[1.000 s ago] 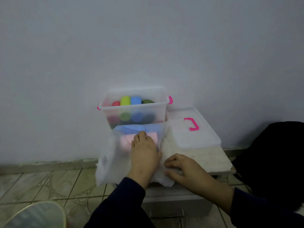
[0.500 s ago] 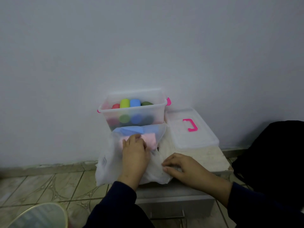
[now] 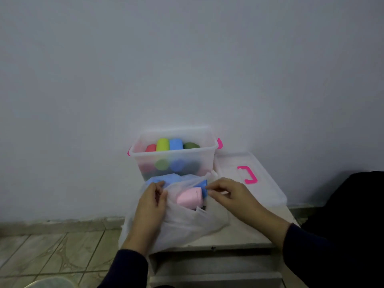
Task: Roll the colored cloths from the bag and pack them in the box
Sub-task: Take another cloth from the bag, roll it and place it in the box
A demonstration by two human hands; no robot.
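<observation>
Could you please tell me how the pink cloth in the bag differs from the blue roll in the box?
The pink cloth lies in the white bag, whose mouth both hands hold open; the blue roll is already packed in the clear box. The pink cloth looks flat-folded, while the blue roll is a tight cylinder. The pink cloth is pale, the blue roll bright. Both look like soft cloths.

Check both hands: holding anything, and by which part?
Both hold the white bag at its mouth: the left hand grips the left edge, the right hand pinches the right edge, spreading it open over the pink cloth.
</observation>
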